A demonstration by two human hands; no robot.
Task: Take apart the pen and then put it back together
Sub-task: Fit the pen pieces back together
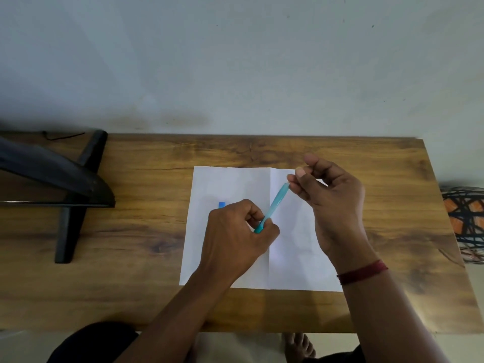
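A translucent teal pen barrel (274, 204) is held slanted above a white sheet of paper (230, 184). My left hand (235, 231) grips the barrel's lower end. My right hand (330, 195) pinches the upper tip between thumb and forefinger; what sits in that pinch is too small to tell. A small blue pen part (221, 204) lies on the paper, partly hidden behind my left hand.
The paper lies on a wooden table (131, 231) against a pale wall. A black stand (70, 195) with crossed legs occupies the table's left side. A patterned orange and black object (466, 218) sits past the right edge.
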